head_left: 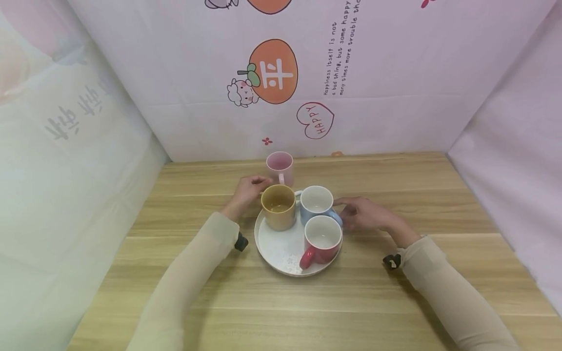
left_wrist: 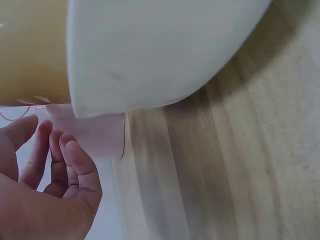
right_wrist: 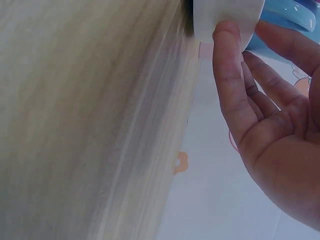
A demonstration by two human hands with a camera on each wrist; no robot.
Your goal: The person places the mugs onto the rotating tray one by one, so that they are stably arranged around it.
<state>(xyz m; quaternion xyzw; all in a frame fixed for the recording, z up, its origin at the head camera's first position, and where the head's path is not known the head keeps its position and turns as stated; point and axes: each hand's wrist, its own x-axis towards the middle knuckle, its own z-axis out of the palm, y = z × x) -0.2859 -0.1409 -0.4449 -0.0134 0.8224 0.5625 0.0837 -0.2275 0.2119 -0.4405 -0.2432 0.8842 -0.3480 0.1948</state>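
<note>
A round white tray point(head_left: 281, 248) carries a yellow mug point(head_left: 281, 219), a light blue mug point(head_left: 307, 215) and a red mug point(head_left: 328, 254). Behind the tray stands a pink mug point(head_left: 287, 174). My left hand point(head_left: 250, 191) is at the tray's back left, beside the yellow mug and near the pink one. Its fingers point(left_wrist: 82, 167) bend loosely around nothing in the left wrist view. At the tray's right side is my right hand point(head_left: 363, 213), close to the blue mug's handle. One fingertip point(right_wrist: 228, 31) touches the tray's outer wall, the other fingers lightly bent.
Everything stands on a wooden table point(head_left: 281, 312). A white printed cloth point(head_left: 210, 107) hangs along the back edge, with more cloth at the left and right sides. The red mug's handle point(head_left: 307, 258) points toward the front left, over the tray.
</note>
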